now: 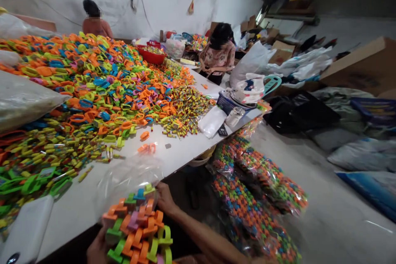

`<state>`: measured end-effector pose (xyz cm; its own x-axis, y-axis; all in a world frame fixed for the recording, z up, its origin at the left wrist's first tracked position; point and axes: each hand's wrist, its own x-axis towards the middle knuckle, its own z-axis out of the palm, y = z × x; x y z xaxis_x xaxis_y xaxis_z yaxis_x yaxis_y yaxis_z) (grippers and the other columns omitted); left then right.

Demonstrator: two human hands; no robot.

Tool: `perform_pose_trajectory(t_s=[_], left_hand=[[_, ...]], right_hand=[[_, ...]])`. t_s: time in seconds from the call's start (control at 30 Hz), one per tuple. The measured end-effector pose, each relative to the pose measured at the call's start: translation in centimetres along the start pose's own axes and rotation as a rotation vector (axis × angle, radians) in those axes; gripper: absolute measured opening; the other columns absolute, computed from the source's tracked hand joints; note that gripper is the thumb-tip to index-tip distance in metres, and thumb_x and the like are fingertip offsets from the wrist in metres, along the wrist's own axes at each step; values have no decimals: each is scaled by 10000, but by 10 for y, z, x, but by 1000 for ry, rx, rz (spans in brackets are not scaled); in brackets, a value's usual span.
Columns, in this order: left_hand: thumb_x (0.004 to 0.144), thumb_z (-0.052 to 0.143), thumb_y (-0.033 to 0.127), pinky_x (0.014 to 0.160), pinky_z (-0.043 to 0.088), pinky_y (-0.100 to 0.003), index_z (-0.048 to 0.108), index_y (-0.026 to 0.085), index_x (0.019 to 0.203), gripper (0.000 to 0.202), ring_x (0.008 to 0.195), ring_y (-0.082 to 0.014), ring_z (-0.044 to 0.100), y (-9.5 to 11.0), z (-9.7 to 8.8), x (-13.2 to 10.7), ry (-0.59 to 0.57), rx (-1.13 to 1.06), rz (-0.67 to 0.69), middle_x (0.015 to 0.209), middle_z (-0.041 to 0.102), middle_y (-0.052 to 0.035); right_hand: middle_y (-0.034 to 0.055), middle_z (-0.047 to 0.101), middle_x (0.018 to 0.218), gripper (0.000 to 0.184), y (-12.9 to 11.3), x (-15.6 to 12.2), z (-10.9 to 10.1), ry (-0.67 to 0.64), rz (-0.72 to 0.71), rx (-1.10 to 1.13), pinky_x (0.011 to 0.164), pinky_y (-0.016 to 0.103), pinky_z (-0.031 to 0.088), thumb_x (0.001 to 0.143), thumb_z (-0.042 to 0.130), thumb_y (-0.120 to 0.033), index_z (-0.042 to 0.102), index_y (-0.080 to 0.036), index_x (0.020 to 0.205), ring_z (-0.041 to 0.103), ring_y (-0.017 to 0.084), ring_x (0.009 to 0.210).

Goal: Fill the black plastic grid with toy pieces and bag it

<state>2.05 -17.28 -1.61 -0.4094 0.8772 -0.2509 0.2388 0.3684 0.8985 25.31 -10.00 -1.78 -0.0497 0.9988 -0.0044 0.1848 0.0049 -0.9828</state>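
A clear plastic bag [136,231] packed with orange, green, yellow and pink plastic pieces is at the front edge of the table, low in the view. Its loose, see-through mouth [126,177] spreads onto the tabletop. My left hand [98,244] is closed on the bag's left side, partly hidden by it. On the upper right side, my right hand [165,199] has its fingers curled against the bag. A few orange pieces [147,148] lie on the table just beyond the bag's mouth.
A large heap of coloured plastic pieces [102,78] covers the table [173,152], with small yellow pieces [188,111] along its edge. A white device [29,231] lies front left. Filled bags [247,202] lie on the floor at right. Two people [218,55] are beyond the table.
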Motion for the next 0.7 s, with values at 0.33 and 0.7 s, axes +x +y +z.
perform_pose_trajectory(t_s=[0.33,0.7], left_hand=[[788,585,472,818,567,-343,752,223,888,316,862,-252,719,25,-10,-49,67,213,358,920,779,-72],[926,673,392,760,547,-298,778,240,853,198,792,-199,704,34,-16,-58,224,196,615,839,767,-59]], right_hand=[[62,711,904,186,5,-66,-40,-60,-46,-430,744,263,484,943,545,-318,688,-204,908,652,190,831],[100,731,942,333,-32,-71,-60,-19,-407,-654,668,231,452,1085,437,-328,727,-181,1009,648,141,747]])
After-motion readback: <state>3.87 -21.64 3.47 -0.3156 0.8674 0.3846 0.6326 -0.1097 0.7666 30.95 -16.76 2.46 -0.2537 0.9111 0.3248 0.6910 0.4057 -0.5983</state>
